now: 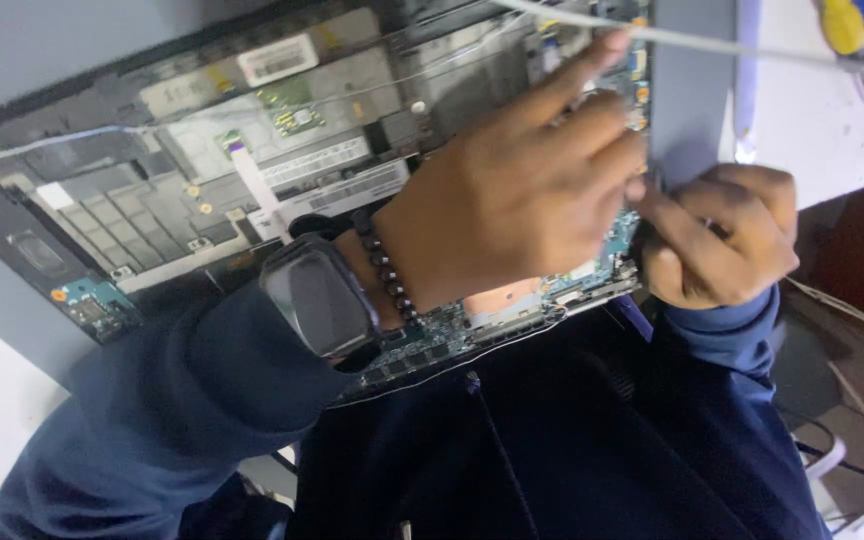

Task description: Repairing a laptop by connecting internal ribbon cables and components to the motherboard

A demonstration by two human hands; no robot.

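Circuit board lies under left hand, beside right hand.

White worktable, surface scuffed and speckled. Directly on it: opened laptop chassis, internals up, grey shell edge overhanging toward the near side. Pliers with yellow and blue handles lie at the far right corner. Thin white cable runs across the top from chassis to table edge.
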